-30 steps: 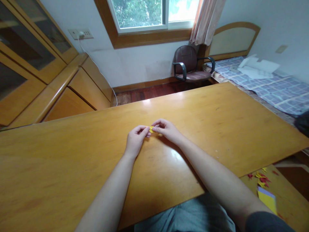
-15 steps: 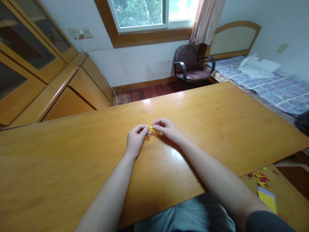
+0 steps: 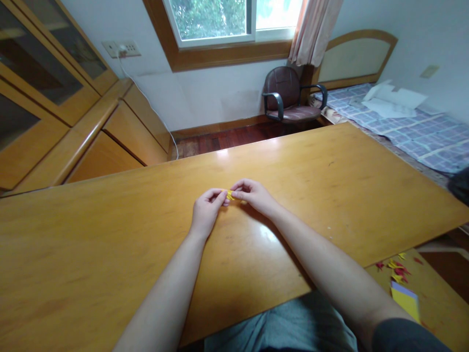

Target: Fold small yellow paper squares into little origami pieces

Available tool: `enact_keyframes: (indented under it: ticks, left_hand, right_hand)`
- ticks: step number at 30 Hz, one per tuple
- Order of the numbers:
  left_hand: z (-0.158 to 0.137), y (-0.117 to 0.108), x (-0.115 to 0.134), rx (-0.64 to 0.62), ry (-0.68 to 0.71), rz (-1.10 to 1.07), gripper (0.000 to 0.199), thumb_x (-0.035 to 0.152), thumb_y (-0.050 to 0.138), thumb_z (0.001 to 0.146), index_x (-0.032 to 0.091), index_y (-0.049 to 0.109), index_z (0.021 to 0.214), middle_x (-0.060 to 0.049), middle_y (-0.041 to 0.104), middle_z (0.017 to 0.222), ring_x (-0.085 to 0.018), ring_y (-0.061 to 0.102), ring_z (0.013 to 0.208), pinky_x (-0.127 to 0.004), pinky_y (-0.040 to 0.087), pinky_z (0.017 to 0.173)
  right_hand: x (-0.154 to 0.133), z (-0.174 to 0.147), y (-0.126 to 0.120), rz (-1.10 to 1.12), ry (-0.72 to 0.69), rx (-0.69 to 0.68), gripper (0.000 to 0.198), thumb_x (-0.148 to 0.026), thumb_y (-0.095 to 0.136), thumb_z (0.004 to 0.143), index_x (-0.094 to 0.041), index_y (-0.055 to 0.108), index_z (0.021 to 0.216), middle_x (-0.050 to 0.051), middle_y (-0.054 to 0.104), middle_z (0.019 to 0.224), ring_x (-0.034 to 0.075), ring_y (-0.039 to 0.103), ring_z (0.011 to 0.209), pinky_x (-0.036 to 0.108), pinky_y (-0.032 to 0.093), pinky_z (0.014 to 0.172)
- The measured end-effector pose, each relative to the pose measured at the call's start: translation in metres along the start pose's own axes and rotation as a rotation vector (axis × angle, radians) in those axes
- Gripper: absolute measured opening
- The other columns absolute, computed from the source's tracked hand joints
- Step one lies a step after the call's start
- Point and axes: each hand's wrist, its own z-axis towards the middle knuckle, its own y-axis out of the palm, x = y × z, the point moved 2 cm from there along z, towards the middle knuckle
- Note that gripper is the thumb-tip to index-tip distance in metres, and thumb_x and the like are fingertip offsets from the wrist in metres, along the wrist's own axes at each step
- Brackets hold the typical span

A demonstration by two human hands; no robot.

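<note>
A small folded piece of yellow paper (image 3: 230, 195) is held between my two hands, just above the wooden table (image 3: 110, 244). My left hand (image 3: 208, 208) pinches its left end between thumb and fingers. On the other side, my right hand (image 3: 252, 195) grips the right end with thumb and forefinger. Fingertips cover much of the paper, so its full shape is hidden.
Lower right, a lower wooden surface (image 3: 443, 293) bears several small red and yellow folded paper pieces (image 3: 397, 269) and a stack of yellow paper (image 3: 405, 300). A brown armchair (image 3: 284, 93) stands beyond the table, a bed (image 3: 410, 132) to the right, a cabinet (image 3: 102, 132) to the left.
Both hands keep their pinch on the yellow paper in nearly the same place. Only a very slight shift of the fingers and the view shows.
</note>
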Motion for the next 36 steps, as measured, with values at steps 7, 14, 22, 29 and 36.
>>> enact_keyframes:
  ticks: [7,14,22,29,36]
  left_hand:
    - [-0.0004,0.0005,0.0013,0.009,-0.007,0.025,0.031,0.045,0.075,0.075,0.016,0.071,0.085,-0.002,0.072,0.070,-0.017,0.067,0.065,-0.026,0.053,0.067]
    - [-0.0001,0.0010,-0.0002,0.006,-0.004,0.012,0.030,0.044,0.075,0.075,0.016,0.071,0.084,-0.002,0.072,0.070,-0.016,0.067,0.065,-0.026,0.053,0.067]
    - [0.0036,0.0000,-0.0048,-0.074,-0.024,-0.048,0.027,0.041,0.077,0.074,0.016,0.071,0.079,-0.001,0.069,0.068,-0.014,0.064,0.063,-0.024,0.052,0.064]
    - [0.0045,-0.0017,-0.0072,-0.003,-0.051,-0.118,0.028,0.041,0.079,0.071,0.016,0.070,0.080,-0.001,0.070,0.067,-0.013,0.063,0.060,-0.024,0.051,0.061]
    - [0.0047,-0.0015,-0.0066,0.040,-0.026,-0.119,0.029,0.041,0.079,0.071,0.015,0.070,0.081,-0.001,0.070,0.069,-0.014,0.063,0.062,-0.025,0.052,0.064]
  right_hand:
    - [0.0016,-0.0003,0.0003,0.026,0.021,-0.009,0.033,-0.033,0.081,0.068,-0.016,0.065,0.091,0.000,0.068,0.077,0.013,0.060,0.071,0.028,0.044,0.071]
    - [-0.0003,-0.0013,0.0011,-0.011,0.000,0.006,0.038,-0.034,0.080,0.069,-0.017,0.060,0.097,-0.002,0.067,0.072,0.012,0.058,0.066,0.025,0.041,0.064]
    - [0.0021,-0.0016,0.0011,0.001,-0.012,0.001,0.041,-0.035,0.081,0.069,-0.018,0.057,0.097,-0.003,0.066,0.071,0.012,0.058,0.066,0.026,0.042,0.064]
    - [0.0003,-0.0037,0.0011,-0.009,-0.037,0.016,0.038,-0.034,0.077,0.072,-0.019,0.060,0.103,-0.002,0.068,0.078,0.014,0.062,0.075,0.028,0.046,0.073]
    - [-0.0040,-0.0037,-0.0003,-0.118,-0.027,0.018,0.025,-0.041,0.067,0.082,-0.016,0.066,0.082,0.000,0.066,0.076,0.014,0.059,0.073,0.028,0.046,0.073]
